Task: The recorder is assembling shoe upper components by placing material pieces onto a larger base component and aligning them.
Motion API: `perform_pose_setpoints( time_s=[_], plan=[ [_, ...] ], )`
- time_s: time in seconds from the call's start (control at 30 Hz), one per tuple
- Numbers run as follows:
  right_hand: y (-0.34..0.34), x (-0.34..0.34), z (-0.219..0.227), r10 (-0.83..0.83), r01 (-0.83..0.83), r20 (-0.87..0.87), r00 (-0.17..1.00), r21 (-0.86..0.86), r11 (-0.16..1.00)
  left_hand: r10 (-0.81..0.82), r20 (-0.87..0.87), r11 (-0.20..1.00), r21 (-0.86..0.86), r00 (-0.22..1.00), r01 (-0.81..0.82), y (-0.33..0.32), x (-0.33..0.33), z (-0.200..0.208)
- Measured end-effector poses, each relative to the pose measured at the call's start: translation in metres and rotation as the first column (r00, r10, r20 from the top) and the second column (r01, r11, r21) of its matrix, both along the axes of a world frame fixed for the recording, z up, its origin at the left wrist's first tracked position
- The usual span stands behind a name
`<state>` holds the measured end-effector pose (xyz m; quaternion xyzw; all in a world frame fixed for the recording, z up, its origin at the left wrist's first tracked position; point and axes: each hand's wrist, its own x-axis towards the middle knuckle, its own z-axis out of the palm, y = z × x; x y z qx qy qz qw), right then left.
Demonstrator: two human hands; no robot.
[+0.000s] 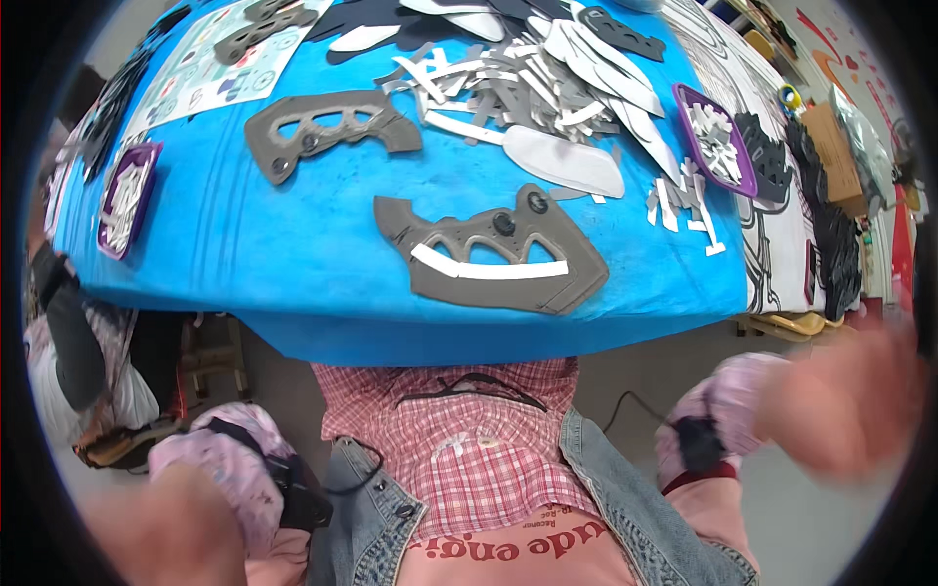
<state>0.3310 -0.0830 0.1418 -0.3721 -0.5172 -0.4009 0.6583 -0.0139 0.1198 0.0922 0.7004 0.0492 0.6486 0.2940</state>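
Across the middle of the room spreads a table (327, 244) under bright blue sheeting, with a white cloth (777, 230) patterned in black lines along its right side. At the near edge I see the person in a pink checked garment (479, 469), with an open denim jacket (625, 479) around it. Far to the left, someone else's dark sleeve (73, 342) shows beside the table.

Next in size come the dark grey panels. One grey panel (508, 293), pierced with rounded openings, lies flat right in front of the person, near the table's edge; a similar second panel (332, 104) lies behind it, to the left, the two apart. Both of the person's hands are off the tabletop. The right hand (850, 405) is up beyond the table's right front corner, and the left hand (161, 532) is low on the other side, well apart from everything on the table (both are too blurred for me to tell how far the fingers open or whether they hold anything).

Smaller again, a purple basket (728, 184) on the right and another basket (146, 200) on the left hold pale strips, and a loose heap of strips (528, 83) lies between them, farther back. Smallest of all, one white strip (489, 271) lies along the nearer panel, below its openings, and two black round pieces (503, 223) sit above them
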Motion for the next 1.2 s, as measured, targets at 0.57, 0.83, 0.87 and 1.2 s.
perform_pose_setpoints(
  time_s=[0.57, 0.83, 0.87, 1.2],
  plan=[
    [0.074, 0.000, -0.160, -0.098, -0.253, -0.283, 0.954, -0.937, 0.240, 0.078, -0.912, 0.993, 0.105, 0.403, 0.046, 0.032, 0.090, -0.120],
    [0.107, 0.040, -0.162, -0.227, 0.151, 0.089, 0.970, -0.950, 0.275, 0.085, -0.887, 0.995, 0.099, 0.453, 0.008, 0.032, 0.092, -0.130],
    [0.108, 0.039, -0.164, -0.219, 0.150, 0.089, 0.972, -0.949, 0.277, 0.075, -0.883, 0.996, 0.090, 0.464, 0.009, 0.031, 0.090, -0.132],
    [0.109, 0.031, -0.164, -0.293, -0.183, -0.274, 0.916, -0.936, 0.300, 0.035, -0.900, 0.999, 0.047, 0.434, 0.018, 0.039, 0.099, -0.124]
  ],
)
